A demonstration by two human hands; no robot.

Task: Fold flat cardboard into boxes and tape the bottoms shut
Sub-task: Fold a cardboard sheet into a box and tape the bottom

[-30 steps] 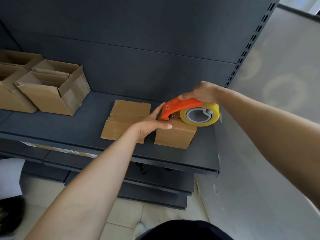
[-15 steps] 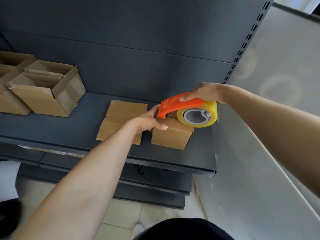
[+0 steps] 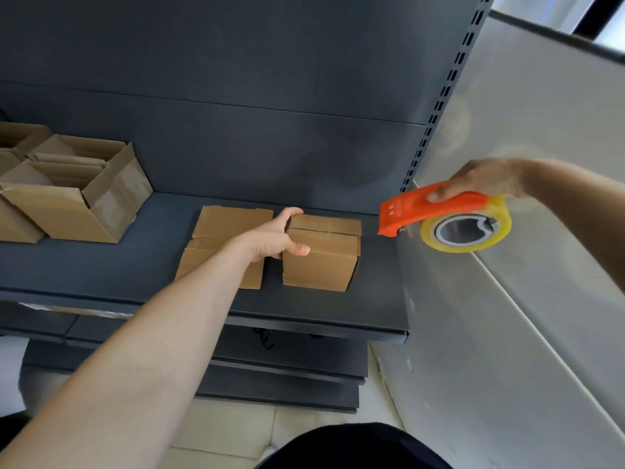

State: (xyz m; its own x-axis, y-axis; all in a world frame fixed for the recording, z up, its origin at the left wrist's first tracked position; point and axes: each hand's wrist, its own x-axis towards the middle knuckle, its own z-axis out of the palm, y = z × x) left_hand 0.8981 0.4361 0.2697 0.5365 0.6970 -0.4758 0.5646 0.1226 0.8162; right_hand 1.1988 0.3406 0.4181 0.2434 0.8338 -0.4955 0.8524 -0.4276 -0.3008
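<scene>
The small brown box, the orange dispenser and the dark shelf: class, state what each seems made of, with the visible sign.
Small brown box: likely corrugated cardboard, matt; creased flaps, raw cut edges.
Orange tape dispenser: seemingly moulded plastic, smooth, slight sheen.
Dark grey shelf: probably painted metal, matt; thin folded front lip.
</scene>
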